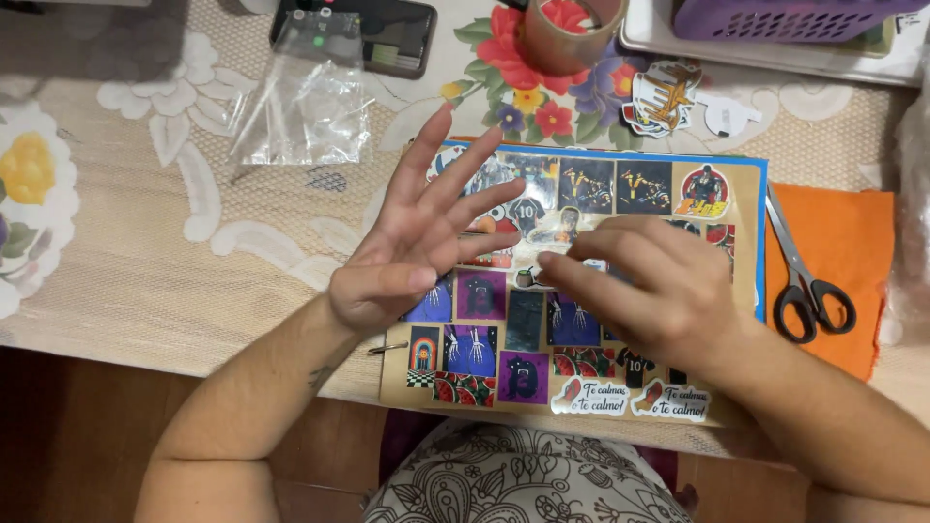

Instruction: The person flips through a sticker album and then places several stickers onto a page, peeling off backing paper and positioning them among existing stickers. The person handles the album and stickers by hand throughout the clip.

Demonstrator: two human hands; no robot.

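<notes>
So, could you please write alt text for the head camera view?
A person's left hand, fingers spread, and right hand rest over a brown sticker sheet on a floral tablecloth. Scissors lie to the right, a clear plastic bag above.

A glossy printed sticker sheet [581, 281] on tan card lies on the tabletop [145, 281], covered in a woven, matt floral cloth. Right of the sheet lie steel scissors [804, 281] with black plastic handles, on matt orange felt-like cloth [852, 242]. Above-left of the sheet sits a clear, shiny, crinkled plastic bag [305, 107]; above it, a glossy brown tape roll [567, 34].
</notes>
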